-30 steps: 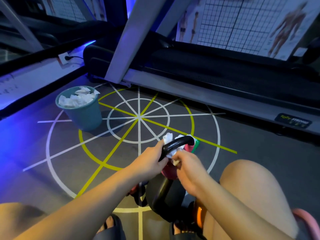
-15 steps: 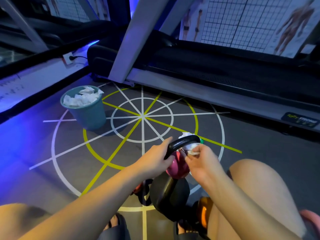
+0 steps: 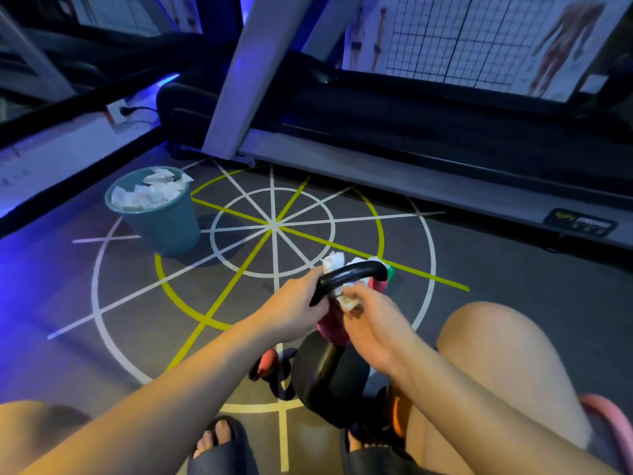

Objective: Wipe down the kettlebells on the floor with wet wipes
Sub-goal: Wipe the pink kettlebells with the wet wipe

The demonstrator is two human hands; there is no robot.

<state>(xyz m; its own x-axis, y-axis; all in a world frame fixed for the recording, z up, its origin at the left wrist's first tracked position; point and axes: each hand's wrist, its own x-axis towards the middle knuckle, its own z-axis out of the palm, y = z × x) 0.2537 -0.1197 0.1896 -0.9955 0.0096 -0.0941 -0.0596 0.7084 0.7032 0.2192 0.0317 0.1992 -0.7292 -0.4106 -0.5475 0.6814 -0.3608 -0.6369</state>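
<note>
A black kettlebell (image 3: 329, 375) stands tilted on the floor between my knees, its handle (image 3: 352, 274) raised away from me. My left hand (image 3: 294, 308) grips the near-left end of that handle. My right hand (image 3: 371, 322) pinches a white wet wipe (image 3: 337, 269) that is looped over the handle, one end sticking up behind it. A pink kettlebell (image 3: 330, 325) shows just behind the black one, partly hidden by my hands. A red kettlebell (image 3: 267, 366) and an orange one (image 3: 395, 411) sit low beside the black body.
A teal waste bin (image 3: 164, 224) full of used wipes stands to the left on the grey floor with white and yellow circle lines. A treadmill (image 3: 428, 173) runs across the back. A green-and-white wipe pack (image 3: 387, 269) lies behind the handle. My sandalled feet and bare knees frame the bottom.
My right hand has slid the wipe leftwards along the handle toward my left hand. The wipe's free end now sticks up behind the handle. My left hand keeps its grip.
</note>
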